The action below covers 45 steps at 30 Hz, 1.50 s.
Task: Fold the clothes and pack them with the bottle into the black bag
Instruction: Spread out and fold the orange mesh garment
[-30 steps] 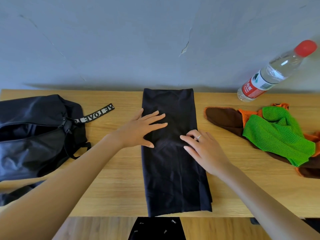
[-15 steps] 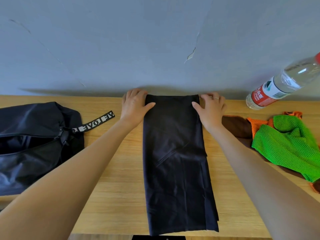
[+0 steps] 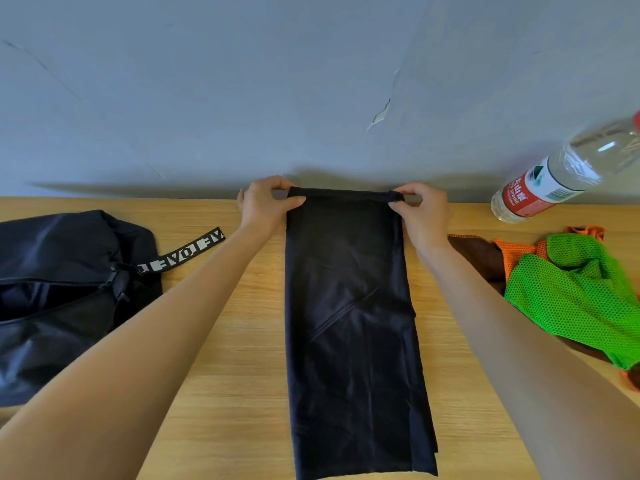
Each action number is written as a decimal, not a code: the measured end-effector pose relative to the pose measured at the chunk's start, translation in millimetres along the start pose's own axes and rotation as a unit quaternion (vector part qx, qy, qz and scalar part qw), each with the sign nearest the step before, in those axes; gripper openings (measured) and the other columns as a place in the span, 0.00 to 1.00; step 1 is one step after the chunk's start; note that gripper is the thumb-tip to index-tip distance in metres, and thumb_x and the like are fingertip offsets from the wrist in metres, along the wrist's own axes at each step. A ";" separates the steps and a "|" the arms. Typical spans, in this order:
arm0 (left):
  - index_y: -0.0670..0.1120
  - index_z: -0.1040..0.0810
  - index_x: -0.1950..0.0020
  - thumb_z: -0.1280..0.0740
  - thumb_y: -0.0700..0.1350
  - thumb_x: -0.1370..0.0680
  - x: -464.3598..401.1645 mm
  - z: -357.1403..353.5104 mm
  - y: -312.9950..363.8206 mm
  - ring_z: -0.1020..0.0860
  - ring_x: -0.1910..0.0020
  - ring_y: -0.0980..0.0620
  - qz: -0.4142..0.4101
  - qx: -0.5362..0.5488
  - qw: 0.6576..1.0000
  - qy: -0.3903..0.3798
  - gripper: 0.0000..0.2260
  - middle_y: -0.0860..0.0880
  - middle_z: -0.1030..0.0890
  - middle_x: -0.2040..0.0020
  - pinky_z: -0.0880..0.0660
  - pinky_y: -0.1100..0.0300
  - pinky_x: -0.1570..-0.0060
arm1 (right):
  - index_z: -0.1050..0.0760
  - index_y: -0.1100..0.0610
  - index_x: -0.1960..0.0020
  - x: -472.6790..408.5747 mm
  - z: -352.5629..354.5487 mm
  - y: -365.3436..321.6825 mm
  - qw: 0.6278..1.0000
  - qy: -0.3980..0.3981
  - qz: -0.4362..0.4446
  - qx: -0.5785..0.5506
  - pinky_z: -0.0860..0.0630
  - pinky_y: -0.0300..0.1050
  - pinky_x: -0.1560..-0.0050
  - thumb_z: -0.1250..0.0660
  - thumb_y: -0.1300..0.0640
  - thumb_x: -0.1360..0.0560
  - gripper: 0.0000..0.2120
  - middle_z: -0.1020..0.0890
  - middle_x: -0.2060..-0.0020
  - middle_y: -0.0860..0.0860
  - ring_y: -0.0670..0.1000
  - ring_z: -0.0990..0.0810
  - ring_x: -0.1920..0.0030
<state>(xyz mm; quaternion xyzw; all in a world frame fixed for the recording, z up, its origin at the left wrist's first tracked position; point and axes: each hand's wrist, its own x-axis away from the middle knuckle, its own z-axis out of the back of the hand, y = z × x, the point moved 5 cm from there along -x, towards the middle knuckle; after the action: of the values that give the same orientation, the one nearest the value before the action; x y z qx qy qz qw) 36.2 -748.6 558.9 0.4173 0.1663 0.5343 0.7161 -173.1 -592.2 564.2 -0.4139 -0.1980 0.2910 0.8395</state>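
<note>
Black garment (image 3: pixel 353 323): folded into a long narrow strip, mid-table, far edge lifted and rolled
Left hand (image 3: pixel 261 206): pinches far left corner
Right hand (image 3: pixel 420 211): pinches far right corner
Black bag (image 3: pixel 62 292): unzipped, left
Bottle (image 3: pixel 561 174): far right

On the strap (image 3: pixel 187 255) hanging from the black bag (image 3: pixel 69 289) I read white block letters, "FVOIFV" or close to it, cut off at both ends. On the bottle (image 3: pixel 568 171) I see a red-and-white label (image 3: pixel 530 194) with "SPRING" legible; its other characters are too small for me to read.
</note>
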 end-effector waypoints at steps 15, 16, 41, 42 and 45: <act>0.44 0.25 0.57 0.31 0.34 0.26 36.1 48.0 61.1 0.16 0.55 0.46 -0.063 0.276 0.951 -0.123 0.06 0.46 0.17 0.59 0.20 0.57 0.55 | 0.23 0.55 0.58 25.7 63.3 -74.7 0.976 -0.058 0.039 -0.208 0.19 0.44 0.56 0.34 0.70 0.27 0.11 0.21 0.64 0.48 0.44 0.19 0.61; 0.43 0.25 0.57 0.31 0.34 0.25 43.1 48.9 59.1 0.16 0.53 0.46 -0.063 0.280 0.948 -0.138 0.05 0.45 0.18 0.58 0.20 0.56 0.53 | 0.23 0.54 0.58 33.1 66.5 -73.5 0.974 -0.067 0.035 -0.213 0.19 0.46 0.52 0.33 0.70 0.27 0.11 0.21 0.64 0.47 0.47 0.18 0.58; 0.52 0.15 0.58 0.27 0.45 0.33 249.8 18.1 -64.3 0.31 0.33 0.61 -0.108 0.093 0.957 -0.253 0.05 0.60 0.26 0.35 0.36 0.63 0.33 | 0.19 0.61 0.57 225.2 83.1 38.3 0.958 -0.251 0.052 -0.131 0.27 0.36 0.41 0.32 0.75 0.31 0.11 0.17 0.50 0.51 0.44 0.21 0.42; 0.53 0.15 0.58 0.27 0.46 0.34 251.8 15.6 -70.0 0.32 0.33 0.62 -0.109 0.077 0.958 -0.253 0.05 0.62 0.26 0.35 0.38 0.62 0.33 | 0.19 0.60 0.57 228.2 79.8 44.5 0.958 -0.257 0.048 -0.116 0.27 0.36 0.40 0.32 0.75 0.31 0.12 0.17 0.50 0.50 0.43 0.22 0.42; 0.55 0.15 0.59 0.25 0.43 0.33 255.5 9.3 -81.0 0.34 0.32 0.64 -0.117 0.038 0.962 -0.243 0.08 0.65 0.28 0.35 0.39 0.65 0.34 | 0.19 0.56 0.58 234.8 71.0 57.5 0.959 -0.271 0.049 -0.070 0.29 0.34 0.39 0.31 0.72 0.30 0.12 0.17 0.50 0.47 0.40 0.23 0.42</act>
<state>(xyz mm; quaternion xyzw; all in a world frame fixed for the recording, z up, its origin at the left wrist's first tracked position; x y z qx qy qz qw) 188.8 -528.1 554.7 0.5391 0.0551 0.3227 0.7760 -55.8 -369.8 580.2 -0.3861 -0.4174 0.4190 0.7079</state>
